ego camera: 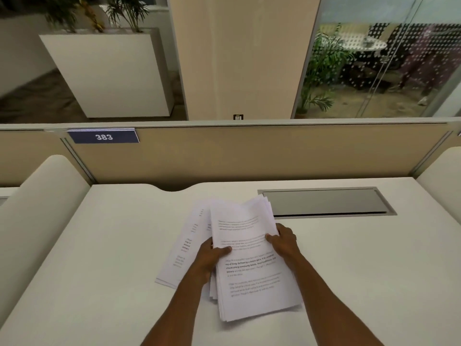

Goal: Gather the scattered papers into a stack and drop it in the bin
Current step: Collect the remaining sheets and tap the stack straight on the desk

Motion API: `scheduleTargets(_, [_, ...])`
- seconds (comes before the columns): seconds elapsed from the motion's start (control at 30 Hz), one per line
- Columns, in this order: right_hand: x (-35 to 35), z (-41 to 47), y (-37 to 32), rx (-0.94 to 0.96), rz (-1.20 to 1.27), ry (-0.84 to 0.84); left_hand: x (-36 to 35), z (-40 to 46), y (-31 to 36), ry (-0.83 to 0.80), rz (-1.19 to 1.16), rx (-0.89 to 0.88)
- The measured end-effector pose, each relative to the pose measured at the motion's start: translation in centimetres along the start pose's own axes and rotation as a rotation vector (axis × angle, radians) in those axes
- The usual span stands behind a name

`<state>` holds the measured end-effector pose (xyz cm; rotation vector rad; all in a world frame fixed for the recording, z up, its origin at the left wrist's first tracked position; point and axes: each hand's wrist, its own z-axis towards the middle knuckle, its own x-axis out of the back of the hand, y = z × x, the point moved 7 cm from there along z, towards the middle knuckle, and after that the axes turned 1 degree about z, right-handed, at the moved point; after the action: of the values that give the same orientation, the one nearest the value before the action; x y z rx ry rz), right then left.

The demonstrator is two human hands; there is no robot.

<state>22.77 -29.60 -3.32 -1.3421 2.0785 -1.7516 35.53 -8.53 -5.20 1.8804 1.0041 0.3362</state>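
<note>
Both thumbs press on top of the paper stack (252, 260), fingers curled beneath; the left hand (212, 255) clamps its left edge, the right hand (284, 239) its right edge (sheets loosely fanned). Forearms reach forward over the white desk (99, 258), stack at its middle.

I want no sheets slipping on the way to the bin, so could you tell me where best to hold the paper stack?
Grip the paper stack at the middle of its two long edges, left hand from the left and right hand from the right. Its sheets are fanned and uneven, so pinching both sides probably keeps them together.
</note>
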Motion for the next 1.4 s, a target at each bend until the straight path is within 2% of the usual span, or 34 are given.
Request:
scheduleTargets(0.13, [0.4,0.4,1.0,-0.042,0.104,-0.016,-1.4,-0.9,1.1,0.007,-0.047,-0.087])
scheduleTargets(0.23, [2.1,-0.6,0.7,-0.073,0.431,-0.116,-2.6,-2.9,2.9,-0.080,0.014,-0.193])
scheduleTargets(0.37, [4.7,-4.3,-1.4,0.094,0.631,-0.222,-3.5,-6.4,4.1,-0.172,0.155,-0.307])
scheduleTargets(0.6, [5.5,-14.4,-3.0,0.340,0.597,0.168,-1.9,-12.0,4.7,-0.030,0.164,-0.423])
scheduleTargets(0.77, [4.1,-19.4,-2.0,0.392,0.538,0.126,0.1,-16.7,4.1,0.010,0.282,-0.528])
scheduleTargets(0.87, [4.4,-21.0,-2.5,0.450,0.528,0.149,1.7,-18.8,4.1,0.152,0.283,-0.664])
scheduleTargets(0.97, [4.2,-21.8,-4.0,0.472,0.530,0.195,0.9,-20.8,4.7,0.204,0.236,-0.783])
scheduleTargets(1.1, [3.5,-22.9,-5.1,0.465,0.517,0.270,-1.1,-22.3,5.1,0.279,0.163,-0.757])
scheduleTargets(1.23, [6.2,-23.5,-7.5,0.544,0.526,0.412,-0.7,-23.0,6.6,0.427,0.129,-0.787])
scheduleTargets(1.33, [6.4,-23.1,-9.3,0.467,0.484,0.445,-1.2,-23.3,8.1,0.498,0.146,-0.773])
scheduleTargets(1.4, [6.2,-22.9,-9.4,0.387,0.473,0.532,-1.6,-23.0,8.5,0.567,0.113,-0.693])
